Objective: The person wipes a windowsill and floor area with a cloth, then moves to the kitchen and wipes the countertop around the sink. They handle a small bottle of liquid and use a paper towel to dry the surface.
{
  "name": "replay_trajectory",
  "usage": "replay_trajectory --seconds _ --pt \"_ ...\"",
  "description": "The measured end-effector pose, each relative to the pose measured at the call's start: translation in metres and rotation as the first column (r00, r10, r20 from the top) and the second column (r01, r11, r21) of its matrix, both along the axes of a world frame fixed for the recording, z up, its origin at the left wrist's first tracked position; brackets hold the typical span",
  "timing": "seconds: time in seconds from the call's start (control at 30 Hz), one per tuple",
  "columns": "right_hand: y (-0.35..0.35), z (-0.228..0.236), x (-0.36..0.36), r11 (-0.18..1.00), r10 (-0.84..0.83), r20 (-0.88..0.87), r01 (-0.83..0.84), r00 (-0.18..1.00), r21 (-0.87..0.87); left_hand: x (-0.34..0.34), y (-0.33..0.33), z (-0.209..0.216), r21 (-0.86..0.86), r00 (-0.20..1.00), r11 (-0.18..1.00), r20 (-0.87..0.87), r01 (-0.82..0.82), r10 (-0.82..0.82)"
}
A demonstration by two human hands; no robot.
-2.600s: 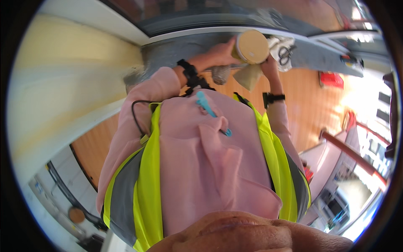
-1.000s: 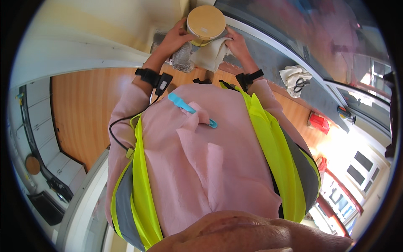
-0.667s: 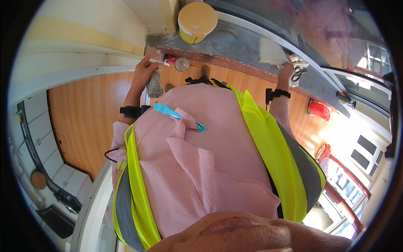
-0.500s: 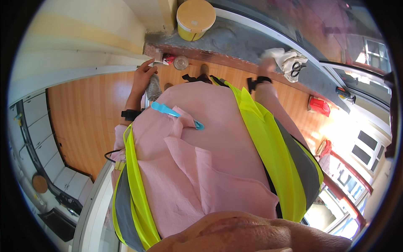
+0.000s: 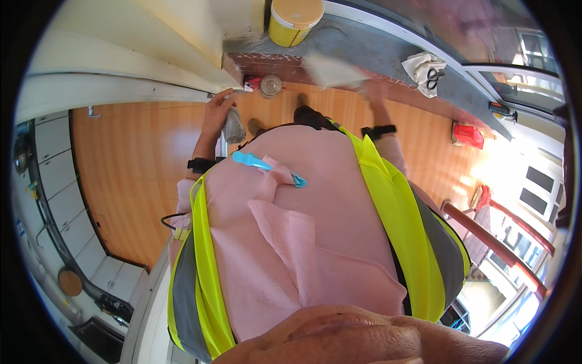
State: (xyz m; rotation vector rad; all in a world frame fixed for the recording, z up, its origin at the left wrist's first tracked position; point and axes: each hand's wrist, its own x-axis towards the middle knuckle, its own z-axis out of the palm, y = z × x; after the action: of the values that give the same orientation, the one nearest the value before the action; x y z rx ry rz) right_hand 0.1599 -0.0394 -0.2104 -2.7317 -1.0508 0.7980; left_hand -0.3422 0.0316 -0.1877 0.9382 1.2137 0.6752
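Note:
My left hand is beside the white door frame, fingers curled. A rolled grey cloth hangs from its thumb side and appears gripped there. In front of the grey ledge, my right hand is smeared by motion. A pale, thin cloth streams leftward from its fingers, also blurred, so its exact edges are hidden. Both wrists wear black bands. A light blue clip is fastened to the pink clothing on my chest.
A yellow bucket with an orange lid stands on the grey ledge. Farther right lie a white cloth bundle and black scissors. A clear round container and a red box sit on the wooden floor.
My right hand has swung left, away from the white bundle on the ledge, with a pale cloth now trailing from it. My left hand keeps the grey cloth; the view has shifted slightly.

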Motion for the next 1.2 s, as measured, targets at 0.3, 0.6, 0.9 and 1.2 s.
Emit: replay_trajectory --seconds 0.3,0.6,0.9,1.2 --pt "0.016 0.001 0.046 0.013 0.161 -0.779 0.788 0.606 0.615 -0.010 -0.025 -0.021 -0.235 0.845 0.863 0.205 -0.448 0.494" --pt "0.000 -0.047 -0.163 0.433 0.865 -0.479 -0.707 0.151 0.559 0.051 -0.093 -0.012 0.036 0.944 0.943 0.028 -0.331 0.330" --pt "-0.027 -0.009 -0.024 0.942 0.276 -0.788 0.009 0.550 0.337 0.168 -0.107 -0.001 -0.249 0.955 0.935 0.090 -0.254 0.283" --pt "-0.070 0.016 0.091 0.714 0.175 -0.941 0.620 0.289 0.323 0.253 -0.055 -0.035 -0.473 0.844 0.873 0.417 -0.116 0.338"
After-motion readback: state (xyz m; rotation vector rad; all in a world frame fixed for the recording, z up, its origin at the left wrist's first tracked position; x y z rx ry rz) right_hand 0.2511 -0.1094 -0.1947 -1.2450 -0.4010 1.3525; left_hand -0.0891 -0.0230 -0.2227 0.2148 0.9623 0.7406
